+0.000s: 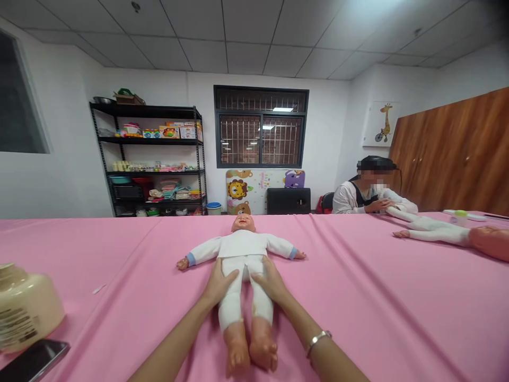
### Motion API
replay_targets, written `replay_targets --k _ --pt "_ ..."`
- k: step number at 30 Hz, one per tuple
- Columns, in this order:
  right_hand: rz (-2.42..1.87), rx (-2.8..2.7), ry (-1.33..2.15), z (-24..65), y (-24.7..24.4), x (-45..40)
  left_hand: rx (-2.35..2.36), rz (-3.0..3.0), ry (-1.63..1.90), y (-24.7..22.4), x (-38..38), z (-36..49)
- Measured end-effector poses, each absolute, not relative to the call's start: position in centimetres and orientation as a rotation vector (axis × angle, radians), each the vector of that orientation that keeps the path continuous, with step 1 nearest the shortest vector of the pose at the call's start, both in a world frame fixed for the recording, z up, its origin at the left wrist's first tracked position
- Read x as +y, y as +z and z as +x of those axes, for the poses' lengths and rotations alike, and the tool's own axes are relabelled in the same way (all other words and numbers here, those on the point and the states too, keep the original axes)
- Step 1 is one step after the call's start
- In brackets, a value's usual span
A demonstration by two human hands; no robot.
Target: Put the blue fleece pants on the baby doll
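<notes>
Snugly, the grip of the left hand (220, 282) was wrapped around one thigh of a baby doll (243, 245), and the grip of the right hand (273, 282) around the other, each thumb lying on the front of the white trousers (230, 305) while most of the fingers were hidden at the outer sides. How hard they pressed could not be told. A silver bracelet (318, 343) circled the right wrist. The doll lay face up on a pink-covered surface (345, 313), its bare feet towards the person, its head at the far end and its arms spread wide, the sleeves of its white shirt ending in blue cuffs. To the left stood a cream-coloured bottle (34, 307), cut off by the edge of the view, with a phone (37, 361) just in front of it and a small white strip (99, 289) farther in. Over to the right lay a second doll (441, 231), near a small container with a yellow-green lid (460, 215). Another person (350, 197) sat beyond it, hands together by its legs; whether they touched it was unclear. Farther back were a black shelf unit (153, 141), a barred window (260, 132) and a wooden cupboard (457, 154).
</notes>
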State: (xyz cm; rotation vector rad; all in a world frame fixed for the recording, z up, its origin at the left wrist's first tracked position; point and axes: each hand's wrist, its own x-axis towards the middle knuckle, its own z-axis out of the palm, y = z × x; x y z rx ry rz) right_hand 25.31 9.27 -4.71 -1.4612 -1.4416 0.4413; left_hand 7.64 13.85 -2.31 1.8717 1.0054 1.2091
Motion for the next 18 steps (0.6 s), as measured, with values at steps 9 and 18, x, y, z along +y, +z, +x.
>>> replay_targets --k 9,18 --pt "-1.874 -1.755 0.264 26.1 -3.7 4.7 1.265 2.307 0.808 -3.3 12.0 5.4" --pt "-1.817 -2.138 0.167 27.6 -7.3 -14.7 1.004 2.742 0.195 -2.5 -4.3 -3.0"
